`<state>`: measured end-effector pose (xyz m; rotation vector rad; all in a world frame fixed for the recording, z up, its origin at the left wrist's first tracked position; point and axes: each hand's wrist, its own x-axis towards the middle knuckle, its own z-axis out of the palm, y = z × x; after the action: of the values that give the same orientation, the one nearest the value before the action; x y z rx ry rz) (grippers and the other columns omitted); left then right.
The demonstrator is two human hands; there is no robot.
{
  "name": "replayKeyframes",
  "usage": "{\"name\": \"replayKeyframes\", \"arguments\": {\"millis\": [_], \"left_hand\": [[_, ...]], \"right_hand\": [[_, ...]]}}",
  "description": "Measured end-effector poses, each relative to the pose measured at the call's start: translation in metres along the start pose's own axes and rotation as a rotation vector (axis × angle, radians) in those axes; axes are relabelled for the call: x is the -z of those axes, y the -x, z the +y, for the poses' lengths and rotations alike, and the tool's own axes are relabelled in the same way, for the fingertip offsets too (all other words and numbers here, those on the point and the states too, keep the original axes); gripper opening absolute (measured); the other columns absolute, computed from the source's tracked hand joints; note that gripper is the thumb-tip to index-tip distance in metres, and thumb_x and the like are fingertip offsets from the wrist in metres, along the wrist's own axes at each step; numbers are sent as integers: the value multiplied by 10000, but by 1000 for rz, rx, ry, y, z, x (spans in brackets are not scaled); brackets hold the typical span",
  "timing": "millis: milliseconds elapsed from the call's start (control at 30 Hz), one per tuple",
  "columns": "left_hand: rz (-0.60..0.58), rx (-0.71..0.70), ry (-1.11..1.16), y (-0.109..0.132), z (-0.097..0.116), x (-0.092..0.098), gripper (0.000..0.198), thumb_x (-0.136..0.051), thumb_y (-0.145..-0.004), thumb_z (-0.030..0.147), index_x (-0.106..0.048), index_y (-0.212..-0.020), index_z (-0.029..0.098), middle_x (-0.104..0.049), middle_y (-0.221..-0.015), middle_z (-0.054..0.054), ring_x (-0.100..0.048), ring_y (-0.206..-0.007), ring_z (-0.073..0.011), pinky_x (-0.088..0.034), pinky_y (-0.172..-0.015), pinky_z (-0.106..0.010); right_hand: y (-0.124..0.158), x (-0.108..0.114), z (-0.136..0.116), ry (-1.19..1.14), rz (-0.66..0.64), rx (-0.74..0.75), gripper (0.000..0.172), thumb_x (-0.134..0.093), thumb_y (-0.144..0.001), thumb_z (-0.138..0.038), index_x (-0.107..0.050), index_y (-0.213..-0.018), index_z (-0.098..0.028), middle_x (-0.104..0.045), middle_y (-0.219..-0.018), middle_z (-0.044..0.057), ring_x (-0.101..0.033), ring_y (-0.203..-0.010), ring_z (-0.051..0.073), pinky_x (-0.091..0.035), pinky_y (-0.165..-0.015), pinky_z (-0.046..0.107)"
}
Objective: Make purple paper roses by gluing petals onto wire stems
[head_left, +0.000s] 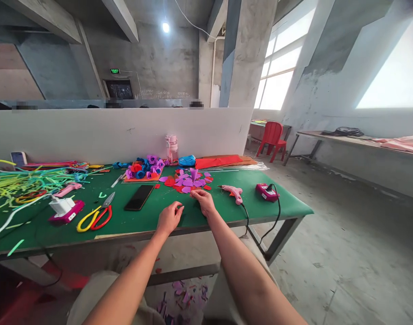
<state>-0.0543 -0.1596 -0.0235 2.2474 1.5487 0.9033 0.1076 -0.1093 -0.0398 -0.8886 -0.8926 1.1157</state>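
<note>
Both my hands rest on the green table (287, 205) near its front edge. My left hand (169, 217) is closed in a pinch on a thin dark stem-like piece I cannot make out. My right hand (203, 200) is also pinched, fingers together, just below a pile of purple and red paper petals (189, 181) with a purple paper cone standing in it. A black phone (139, 197) lies to the left of my hands. A pink glue gun (232, 192) lies to the right.
Yellow and red scissors (94, 215), a pink power strip (66, 210), green pipe cleaners (24, 180), paper roses (144, 168), a pink bottle (172, 149) and red paper sheets (218, 160) fill the table. A white partition stands behind. A red chair (272, 140) stands far right.
</note>
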Motion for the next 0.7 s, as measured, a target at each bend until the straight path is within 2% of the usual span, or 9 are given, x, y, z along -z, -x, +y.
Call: {"name": "replayKeyframes", "arguments": {"millis": [233,333,400,467,533,600,700], "left_hand": [[-10,-39,108,11,-5,4,295,-388,-875,400,-618,-895,217,-666,-753,-40,-608,-676,-172,-394,-618,-243],[-16,-16,191,15,-11,2,296,-385,-872,416,-624,-877,242,-672,-768,-28,-616,-699,-178,-412,-639,-247],[-68,13,215,10,-14,2,338,-356,-879,430,-619,-783,241,-647,-673,-14,-599,-630,-175,-395,-586,-246],[-167,26,260,-6,-14,4,404,-314,-890,435,-608,-706,228,-584,-527,0,-569,-544,-172,-377,-547,-249],[-168,18,326,-36,-12,9,405,-306,-890,434,-609,-735,216,-575,-513,5,-553,-519,-165,-375,-538,-248],[-66,-18,363,-76,-11,14,405,-338,-879,460,-614,-733,201,-574,-546,-1,-550,-540,-160,-384,-553,-248],[197,-27,468,-138,-16,15,397,-351,-876,468,-610,-788,181,-577,-587,-13,-565,-603,-165,-424,-620,-258]], "right_hand": [[11,-7,-14,68,2,37,271,-772,-537,-417,-700,-597,-163,-648,-565,14,-546,-572,132,-413,-635,264],[13,-8,-10,99,-31,60,277,-764,-564,-442,-706,-585,-172,-655,-564,25,-557,-550,149,-421,-612,276],[13,-5,-3,128,-47,53,274,-761,-576,-455,-712,-591,-186,-660,-572,26,-566,-555,162,-426,-608,284],[8,-1,4,155,-61,43,263,-754,-595,-457,-718,-612,-197,-666,-598,30,-571,-577,174,-433,-607,292],[-4,-1,5,139,-34,29,280,-735,-620,-470,-720,-637,-190,-656,-598,32,-552,-564,165,-428,-578,286],[-25,-8,-1,112,-2,28,302,-727,-628,-475,-714,-648,-174,-634,-583,28,-521,-531,144,-409,-536,269],[-66,-31,-12,60,5,108,260,-738,-635,-426,-708,-674,-171,-635,-623,22,-535,-591,139,-424,-594,263]]}}
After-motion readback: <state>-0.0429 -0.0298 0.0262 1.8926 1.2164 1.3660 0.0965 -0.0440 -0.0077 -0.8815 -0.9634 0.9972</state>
